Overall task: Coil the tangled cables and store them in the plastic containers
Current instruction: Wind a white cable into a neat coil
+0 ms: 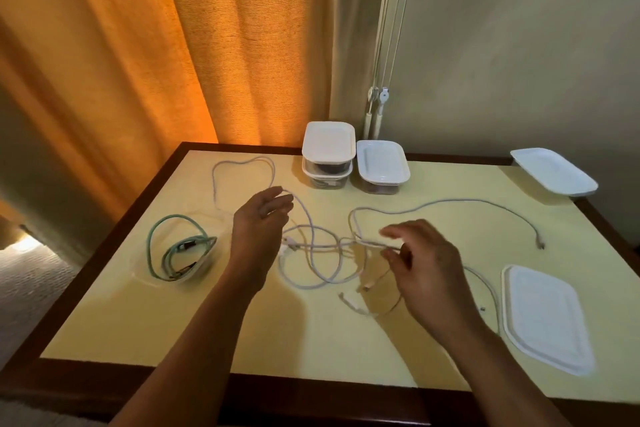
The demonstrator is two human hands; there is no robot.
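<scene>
A tangle of white cables (322,253) lies looped across the middle of the yellow table (311,340). My left hand (261,222) hovers over its left part with fingers nearly straight, and a cable strand runs past the fingertips. My right hand (426,263) is at the knot's right side, thumb and fingers pinching a white strand; the fingers are blurred. A coiled green cable (173,246) sits in an open clear container (204,263) on the left. One grey-white strand runs right to a plug (540,245).
Two stacked lidded containers (329,156) and one more lidded container (382,166) stand at the table's back edge. One loose white lid (554,172) lies at the back right, another (547,317) at the near right. Orange curtains hang behind the table.
</scene>
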